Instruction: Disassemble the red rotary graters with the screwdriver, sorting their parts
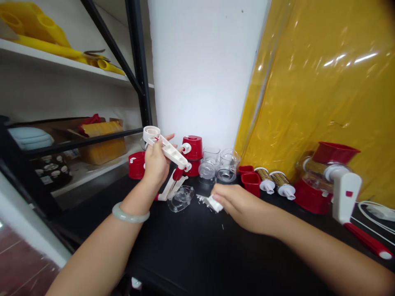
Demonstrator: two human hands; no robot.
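My left hand point(156, 163) is closed around a white plastic crank arm point(173, 153) with a round ring at one end, held above the table. My right hand point(239, 203) pinches a small white piece point(215, 203) with thin white sticks at its side; its exact kind is unclear. A few similar bits lie on the black tabletop below it. Between my hands rests a clear plastic part point(181, 199). Behind it are white crank arms point(170, 188) with red grips, partly hidden by my left hand and the piece in it.
Along the back stand red bases point(193, 149), clear housings point(228, 166), red hoppers point(251, 183) and metal grating drums point(282, 185). An assembled rotary grater point(314, 183) stands right, its handle jutting forward, near a white cable point(378, 210). A black-framed shelf point(143, 82) is left.
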